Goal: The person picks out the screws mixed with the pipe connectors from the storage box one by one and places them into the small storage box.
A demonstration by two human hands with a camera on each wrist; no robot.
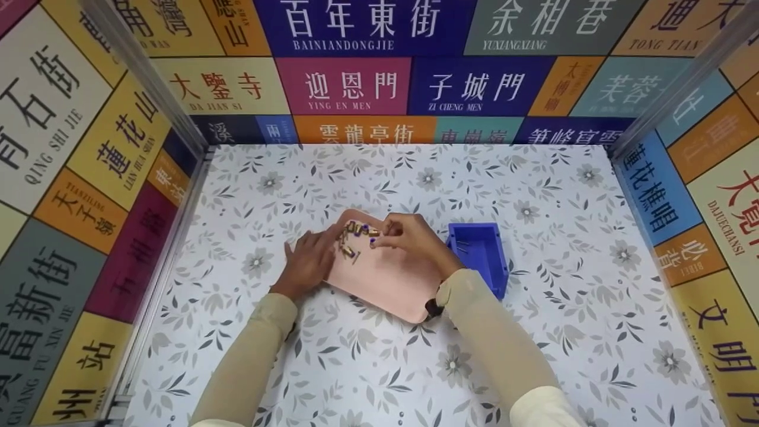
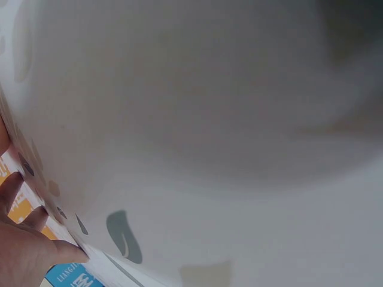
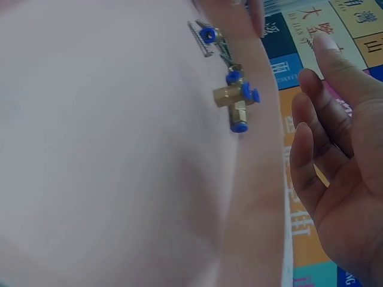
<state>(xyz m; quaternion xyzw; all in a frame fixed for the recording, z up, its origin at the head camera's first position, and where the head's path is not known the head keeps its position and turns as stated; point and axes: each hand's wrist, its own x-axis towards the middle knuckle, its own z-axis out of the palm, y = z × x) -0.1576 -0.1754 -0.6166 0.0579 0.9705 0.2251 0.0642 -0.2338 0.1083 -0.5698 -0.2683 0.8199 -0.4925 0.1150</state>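
Brass fittings with blue collars [image 1: 351,226] lie in a loose cluster at the far left end of a pink tray [image 1: 385,284]. Thin metal screws [image 1: 356,258] lie among and just beside them. Individual axes are mostly too small to read; the cluster as a whole stretches near to far along the tray's left side. Tray's long axis: left to right, right end swung nearer.

Key relation: the cluster sits between the hands, just left of the right hand's fingertips, which look the nearer of the two. The right hand [image 1: 412,237] hangs over the far side of the tray, pointing left. Fingers half bent, thumb a little apart from them; the right wrist view shows nothing between them. Contact with the nearest fitting: cannot tell.

The left hand [image 1: 308,261] rests at the tray's left rim, fingers spread, holding no fitting that shows. Whether any finger hooks under the rim, cannot tell.

Right of the tray, beyond the right wrist: an open blue box [image 1: 489,261], long axis near to far, a few thin metal pieces [image 1: 464,244] inside at its left. All on a white leaf-patterned tabletop [image 1: 569,284]; panels printed with street names [image 1: 344,86] stand behind.
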